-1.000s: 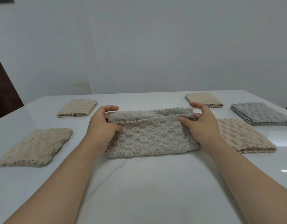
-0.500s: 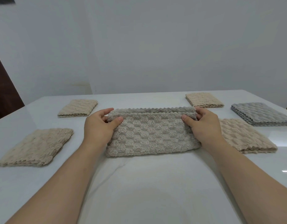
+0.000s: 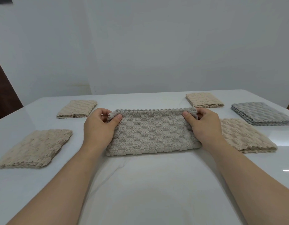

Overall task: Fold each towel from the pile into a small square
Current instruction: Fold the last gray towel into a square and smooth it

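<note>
The grey-beige towel is lying in the middle of the white table. It is doubled into a long band, with the fold running along the near side and the scalloped free edges lining up along the far side.

The left hand is pinching the far-left corner of the band, thumb on top and fingers curling behind the edge. The right hand is pinching the far-right corner the same way, thumb pressing on the top layer. Both forearms are reaching in from the near side, one at each end of the band.

Four folded towels are lying flat around the work area:
- The near-left beige towel is sitting apart from the left hand, with a strip of bare tabletop showing between them.
- The far-left beige towel is sitting just beyond the left hand.
- The far-right beige towel is sitting just beyond the right hand, near the far table edge.
- The near-right beige towel is sitting just beside the right wrist. The wrist is hiding its left edge, so contact with the band cannot be determined.

The grey stack is resting further right, its zigzag edges facing the viewer.

Bare tabletop is showing between the forearms on the near side and in a narrower strip beyond the band's far edge.
</note>
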`<state>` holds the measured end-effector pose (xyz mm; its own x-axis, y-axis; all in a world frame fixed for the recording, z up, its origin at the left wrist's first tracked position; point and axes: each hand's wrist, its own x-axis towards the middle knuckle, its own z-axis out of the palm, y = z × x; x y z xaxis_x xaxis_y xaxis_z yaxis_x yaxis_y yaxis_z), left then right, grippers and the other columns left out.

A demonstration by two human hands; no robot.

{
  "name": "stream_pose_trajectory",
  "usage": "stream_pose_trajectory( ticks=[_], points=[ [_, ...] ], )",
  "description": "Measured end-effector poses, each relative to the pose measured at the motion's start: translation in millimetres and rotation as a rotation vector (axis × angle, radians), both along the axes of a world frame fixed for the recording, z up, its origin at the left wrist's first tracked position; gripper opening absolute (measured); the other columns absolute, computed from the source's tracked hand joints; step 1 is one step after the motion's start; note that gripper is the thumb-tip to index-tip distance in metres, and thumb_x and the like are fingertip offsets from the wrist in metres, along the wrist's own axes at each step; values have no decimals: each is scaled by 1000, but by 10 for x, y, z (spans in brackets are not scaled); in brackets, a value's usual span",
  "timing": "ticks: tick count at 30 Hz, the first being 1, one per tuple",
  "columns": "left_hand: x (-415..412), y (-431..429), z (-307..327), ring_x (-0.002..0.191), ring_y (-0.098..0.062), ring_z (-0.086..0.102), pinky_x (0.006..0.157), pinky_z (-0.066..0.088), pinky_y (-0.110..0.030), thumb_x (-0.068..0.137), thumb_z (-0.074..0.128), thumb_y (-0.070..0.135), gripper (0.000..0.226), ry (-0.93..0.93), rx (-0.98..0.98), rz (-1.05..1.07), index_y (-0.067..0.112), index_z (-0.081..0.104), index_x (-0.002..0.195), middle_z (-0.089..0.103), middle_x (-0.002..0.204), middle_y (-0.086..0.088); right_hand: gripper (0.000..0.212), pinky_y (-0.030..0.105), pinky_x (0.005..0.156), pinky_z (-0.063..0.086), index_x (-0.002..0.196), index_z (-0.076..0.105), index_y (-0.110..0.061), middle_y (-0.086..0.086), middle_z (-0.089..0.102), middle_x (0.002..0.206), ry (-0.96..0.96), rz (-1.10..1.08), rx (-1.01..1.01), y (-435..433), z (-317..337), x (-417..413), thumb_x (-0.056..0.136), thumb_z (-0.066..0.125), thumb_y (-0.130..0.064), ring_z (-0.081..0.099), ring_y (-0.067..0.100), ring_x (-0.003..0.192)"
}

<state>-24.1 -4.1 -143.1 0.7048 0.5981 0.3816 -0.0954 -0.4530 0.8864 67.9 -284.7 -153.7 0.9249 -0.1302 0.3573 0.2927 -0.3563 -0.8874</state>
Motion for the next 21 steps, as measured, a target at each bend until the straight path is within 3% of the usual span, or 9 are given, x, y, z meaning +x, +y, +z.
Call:
stream_pose_trajectory(
  ticks=[3,6,8,12,17,21],
  points=[
    [-11,-14,15,76,-17,65,72,53,-35,82,84,24,23,-19,-32,-29,25,61,85,69,81,2,43,38,62,45,76,60,-5,17,65,73,-31,-13,-21,-19,4,5,87,75,-44,54,30,64],
    [-17,-18,26,87,-22,72,79,58,-39,86,79,13,19,-13,-42,-63,26,67,93,74,90,-2,45,35,58,38,79,58,-2,12,57,69,-47,-12,-51,-14,4,-22,89,73,-43,48,25,64],
    [-14,-7,20,90,-21,73,83,59,-41,88,76,10,22,13,-22,-70,27,71,99,76,94,1,36,38,64,47,83,63,-7,10,64,74,-51,4,-51,-10,4,-24,89,73,-41,57,29,69],
    [-2,17,-3,90,-16,71,90,57,-40,88,77,18,20,43,42,-35,20,76,107,76,95,4,7,28,74,48,95,66,-29,-8,69,84,-75,42,-23,-11,22,-48,93,72,-26,64,13,81],
    [-18,-11,58,88,-12,64,74,45,-19,84,81,31,38,25,33,63,10,72,114,68,92,4,13,33,72,49,90,68,-21,2,69,80,-85,11,-32,-25,-2,3,93,72,-33,62,21,77],
    [-19,2,61,88,-14,64,83,48,-26,81,83,37,41,3,13,86,11,71,111,64,84,9,28,33,61,42,73,60,-20,0,62,70,-81,-5,-53,-29,4,-4,93,70,-38,54,19,66]
  ],
)
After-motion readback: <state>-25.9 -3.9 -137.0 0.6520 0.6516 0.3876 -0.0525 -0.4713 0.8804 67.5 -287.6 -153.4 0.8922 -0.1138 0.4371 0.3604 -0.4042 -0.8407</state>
